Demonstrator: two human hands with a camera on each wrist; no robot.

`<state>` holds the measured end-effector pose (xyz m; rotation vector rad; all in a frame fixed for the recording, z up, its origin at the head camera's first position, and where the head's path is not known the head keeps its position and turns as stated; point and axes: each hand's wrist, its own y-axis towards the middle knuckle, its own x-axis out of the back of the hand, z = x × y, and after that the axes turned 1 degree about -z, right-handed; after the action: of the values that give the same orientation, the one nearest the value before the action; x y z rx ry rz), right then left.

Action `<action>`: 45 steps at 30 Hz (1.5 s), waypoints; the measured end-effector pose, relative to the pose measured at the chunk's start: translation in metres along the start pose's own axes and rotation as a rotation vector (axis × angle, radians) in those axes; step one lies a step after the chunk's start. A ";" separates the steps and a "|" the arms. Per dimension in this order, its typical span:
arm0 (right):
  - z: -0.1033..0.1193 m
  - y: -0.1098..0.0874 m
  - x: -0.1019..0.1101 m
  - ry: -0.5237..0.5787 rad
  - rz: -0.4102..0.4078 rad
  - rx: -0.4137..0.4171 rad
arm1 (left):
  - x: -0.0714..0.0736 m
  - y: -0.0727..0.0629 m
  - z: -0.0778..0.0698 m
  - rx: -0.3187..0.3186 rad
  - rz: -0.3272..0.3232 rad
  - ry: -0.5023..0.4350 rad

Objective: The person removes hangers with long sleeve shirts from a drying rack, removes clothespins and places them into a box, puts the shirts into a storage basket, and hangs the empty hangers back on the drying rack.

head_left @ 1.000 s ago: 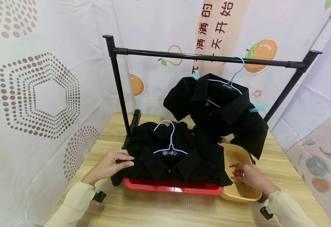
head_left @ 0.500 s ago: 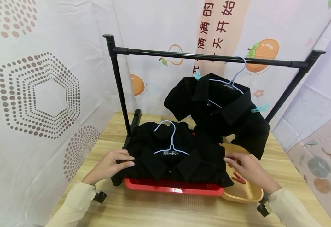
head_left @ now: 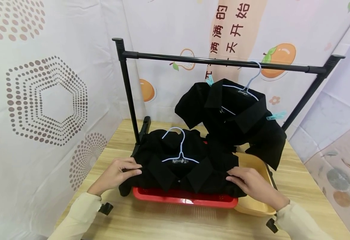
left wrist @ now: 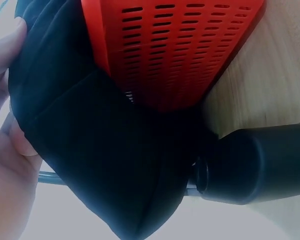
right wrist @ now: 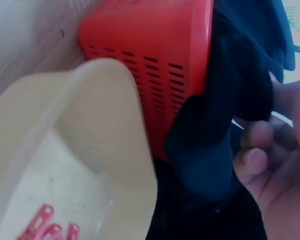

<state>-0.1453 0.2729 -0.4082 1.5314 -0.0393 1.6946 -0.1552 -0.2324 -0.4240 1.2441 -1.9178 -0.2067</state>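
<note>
A black collared shirt (head_left: 167, 178) lies over the red basket (head_left: 187, 200), a light blue hanger (head_left: 181, 153) at its neck. My left hand (head_left: 118, 175) pinches the shirt at its left shoulder, the thumb on top in the left wrist view. On the opposite side, my right hand (head_left: 251, 183) pinches the shirt's edge, with cloth between thumb and fingers in the right wrist view. Beside that hand stands a yellow basin (head_left: 263, 208), and several red clothespins (right wrist: 42, 222) lie in it; the head view hides them behind my hand.
Over the table stands a black rack, its bar (head_left: 205, 60) running across. A second black shirt (head_left: 223, 106) hangs from it at the right, with turquoise clothespins (head_left: 276, 115) on its shoulders. A patterned curtain (head_left: 169, 26) closes off the back.
My right hand has left the red clothespins in the basin, moved left and taken hold of the shirt's right side. My left hand has stayed at the left shoulder.
</note>
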 end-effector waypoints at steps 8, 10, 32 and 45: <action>-0.004 -0.003 0.003 -0.039 -0.011 0.005 | 0.002 0.000 -0.002 0.011 -0.043 0.022; -0.005 -0.003 0.003 -0.019 -0.029 0.033 | 0.002 0.001 -0.003 0.019 -0.046 0.033; 0.002 0.011 0.008 -0.102 -0.158 0.107 | -0.003 0.049 -0.018 -0.120 -0.074 0.182; 0.010 0.025 0.005 -0.120 -0.098 0.091 | -0.013 0.082 -0.029 -0.202 -0.102 0.221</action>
<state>-0.1517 0.2543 -0.3890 1.6740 0.0498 1.5449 -0.1885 -0.1727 -0.3693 1.1781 -1.6048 -0.2959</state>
